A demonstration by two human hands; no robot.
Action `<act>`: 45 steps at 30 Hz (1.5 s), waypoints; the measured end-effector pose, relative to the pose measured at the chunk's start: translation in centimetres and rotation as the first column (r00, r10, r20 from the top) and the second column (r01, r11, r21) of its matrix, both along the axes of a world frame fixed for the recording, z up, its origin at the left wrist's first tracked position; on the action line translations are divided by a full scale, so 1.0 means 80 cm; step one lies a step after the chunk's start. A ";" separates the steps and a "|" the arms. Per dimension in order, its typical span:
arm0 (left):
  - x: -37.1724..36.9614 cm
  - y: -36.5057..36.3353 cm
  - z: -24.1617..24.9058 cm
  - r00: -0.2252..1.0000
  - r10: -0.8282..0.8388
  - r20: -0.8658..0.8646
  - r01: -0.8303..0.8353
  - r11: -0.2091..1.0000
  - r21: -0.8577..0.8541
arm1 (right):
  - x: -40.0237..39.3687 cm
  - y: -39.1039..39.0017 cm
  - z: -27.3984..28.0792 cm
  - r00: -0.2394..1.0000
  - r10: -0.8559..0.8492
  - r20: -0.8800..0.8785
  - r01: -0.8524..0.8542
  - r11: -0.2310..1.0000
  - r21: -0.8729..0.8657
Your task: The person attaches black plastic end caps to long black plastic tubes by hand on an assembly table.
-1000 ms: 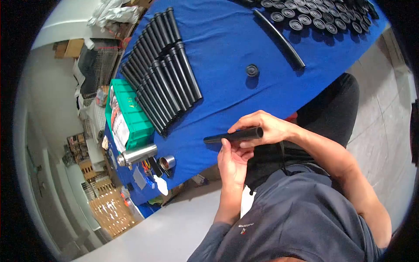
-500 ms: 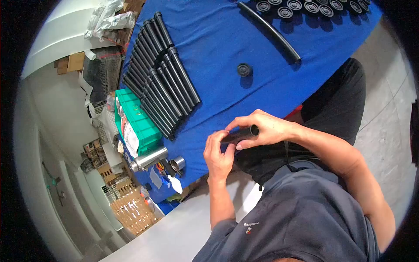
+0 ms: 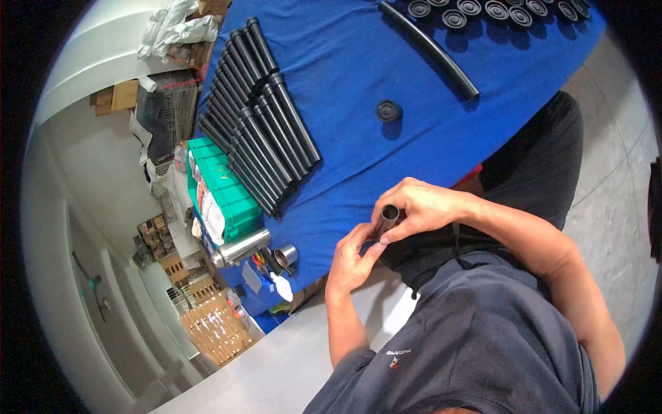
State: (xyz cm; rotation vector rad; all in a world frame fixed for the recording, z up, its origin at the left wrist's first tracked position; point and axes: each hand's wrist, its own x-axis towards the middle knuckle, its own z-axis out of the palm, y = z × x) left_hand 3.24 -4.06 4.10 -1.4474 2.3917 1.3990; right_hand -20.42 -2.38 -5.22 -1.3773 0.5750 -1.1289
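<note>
A short black tube [image 3: 388, 219] is held between my two hands, its open end tilted up toward me. My right hand [image 3: 424, 208] wraps round the tube near that open end, thumb pressed on its side. Bent fingers of my left hand [image 3: 353, 259] close on the tube's lower part from the left; its far end is hidden by the hands. Beyond them, on the blue cloth [image 3: 345, 186], sits a single round black cap [image 3: 389, 110]. Further off lies a longer, slightly curved-looking black tube [image 3: 431, 54].
Rows of black tubes [image 3: 276, 134] lie at the left of the table. Several round black caps [image 3: 498, 10] stand at the far edge. A green crate [image 3: 234, 196], a steel flask [image 3: 245, 246], a metal cup [image 3: 285, 257] and small tools [image 3: 262, 263] are at the near left.
The tube has turned more upright, its open end shifting left and pointing more toward me. My left hand has moved slightly down and right along it. Both hands still hold it.
</note>
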 end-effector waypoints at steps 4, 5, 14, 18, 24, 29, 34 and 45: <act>0.006 0.001 0.000 0.999 -0.010 -0.044 0.008 0.999 -0.037 | -0.003 0.000 0.006 0.999 0.035 0.036 -0.038 0.996 0.080; 0.007 0.001 0.001 0.999 -0.019 -0.045 0.016 0.998 -0.055 | -0.004 0.000 0.008 0.999 0.038 0.026 -0.040 0.996 0.083; 0.011 0.019 -0.005 0.624 0.524 -0.580 -0.256 0.838 0.482 | -0.004 -0.002 0.019 0.995 -0.057 -0.081 0.056 0.998 -0.021; 0.014 0.008 -0.016 0.107 0.794 -0.599 -0.262 0.603 0.753 | -0.008 -0.003 0.024 0.995 0.059 -0.077 -0.053 0.996 0.071; 0.024 0.032 -0.066 -0.014 0.960 -0.281 -0.170 0.274 0.946 | 0.001 -0.002 0.008 0.997 -0.073 -0.031 0.069 0.993 -0.100; 0.010 0.039 -0.037 0.411 0.879 -0.242 -0.560 0.452 0.694 | -0.002 0.001 0.009 0.995 -0.082 0.059 0.076 0.992 0.096; -0.012 0.029 -0.023 0.933 0.262 -0.246 -0.359 0.673 -0.647 | -0.002 0.001 0.012 0.991 -0.135 0.014 0.133 0.987 0.090; 0.006 -0.010 0.004 0.986 0.164 -0.041 -0.164 0.986 0.012 | -0.005 0.004 0.016 0.994 -0.077 0.077 0.067 0.990 0.125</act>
